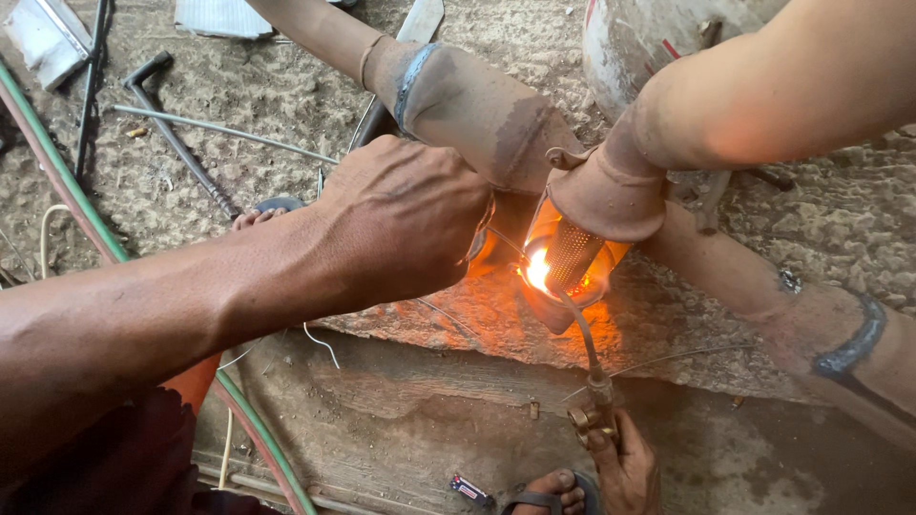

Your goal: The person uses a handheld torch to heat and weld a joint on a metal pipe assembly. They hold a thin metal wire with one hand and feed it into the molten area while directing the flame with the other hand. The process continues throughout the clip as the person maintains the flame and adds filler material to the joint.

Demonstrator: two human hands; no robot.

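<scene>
So the left hand [396, 224] sits right beside the pipe joint [572, 238], on its left. The right hand [625, 467] is below it, holding the torch [592, 381] up to the joint. Loose rods [219, 129] lie behind the left hand, hoses [57, 172] further left.

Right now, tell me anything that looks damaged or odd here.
The rusty pipe looks open at its joint. A perforated inner tube shows there, glowing orange where the torch flame plays on it. The left hand sits bare, right beside that flame. A metal rod and a green hose lie loose on the ground.
</scene>
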